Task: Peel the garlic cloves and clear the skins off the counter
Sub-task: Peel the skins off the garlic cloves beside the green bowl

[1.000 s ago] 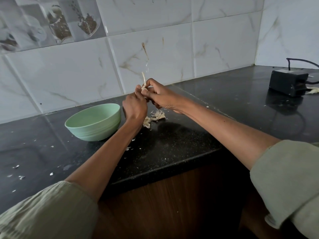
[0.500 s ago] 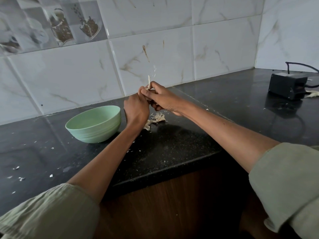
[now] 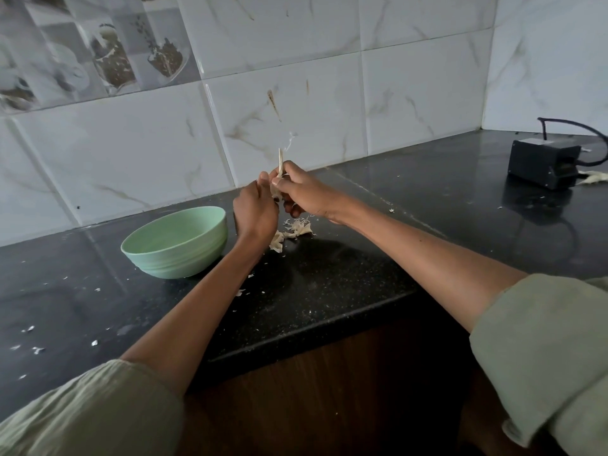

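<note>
Above the black counter (image 3: 345,274), both hands pinch one garlic piece (image 3: 279,179) between them.

The left hand (image 3: 255,213) curls its fingers round the lower part of the garlic piece, while the right hand (image 3: 301,190) grips its top between thumb and forefinger, a stalk of dry skin standing up from the fingers. Just below the hands a heap of peeled skins (image 3: 294,232) lies on the counter. Left of the left hand sits a green bowl (image 3: 176,241). Well off to the right stands a black box (image 3: 543,164).

The garlic clove (image 3: 278,189) is mostly hidden between both hands' curled fingers (image 3: 263,189).
</note>
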### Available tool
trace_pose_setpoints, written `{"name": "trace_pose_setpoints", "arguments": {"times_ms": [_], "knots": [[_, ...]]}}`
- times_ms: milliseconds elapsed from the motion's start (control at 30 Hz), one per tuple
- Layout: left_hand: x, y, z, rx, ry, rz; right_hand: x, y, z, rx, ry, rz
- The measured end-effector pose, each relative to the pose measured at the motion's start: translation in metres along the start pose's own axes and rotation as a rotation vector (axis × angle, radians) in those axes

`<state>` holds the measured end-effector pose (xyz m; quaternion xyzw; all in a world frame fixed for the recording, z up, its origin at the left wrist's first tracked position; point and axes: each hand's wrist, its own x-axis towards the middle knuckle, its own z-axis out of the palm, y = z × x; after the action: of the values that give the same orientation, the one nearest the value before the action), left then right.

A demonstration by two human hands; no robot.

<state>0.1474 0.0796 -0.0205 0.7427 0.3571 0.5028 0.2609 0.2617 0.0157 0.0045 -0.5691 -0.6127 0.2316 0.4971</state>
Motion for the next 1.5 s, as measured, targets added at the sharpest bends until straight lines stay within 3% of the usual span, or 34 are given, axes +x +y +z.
{"name": "trace_pose_setpoints", "arguments": {"times_ms": [233,400,533,733,1033,1267,1500], "knots": [[0.000,-0.002,0.002,-0.100,-0.104,-0.042,0.003,0.001,0.001,-0.085,0.065,-0.048],[-0.002,0.007,0.000,0.073,0.062,0.107,0.002,-0.004,0.005,0.063,0.016,-0.028],[-0.004,0.010,-0.002,0.126,0.128,0.084,0.005,-0.001,0.007,0.163,0.005,-0.020],[-0.003,0.010,-0.004,0.029,0.055,0.040,0.003,0.001,0.003,0.236,0.004,0.015],[-0.003,0.011,-0.004,-0.320,-0.022,-0.196,0.004,0.002,-0.003,0.219,0.081,0.003],[-0.004,0.010,-0.004,-0.322,-0.157,-0.157,0.000,0.002,-0.005,0.115,0.067,0.012],[-0.004,0.013,-0.007,-0.455,-0.201,-0.201,0.000,0.000,-0.008,0.164,0.049,-0.005]]}}
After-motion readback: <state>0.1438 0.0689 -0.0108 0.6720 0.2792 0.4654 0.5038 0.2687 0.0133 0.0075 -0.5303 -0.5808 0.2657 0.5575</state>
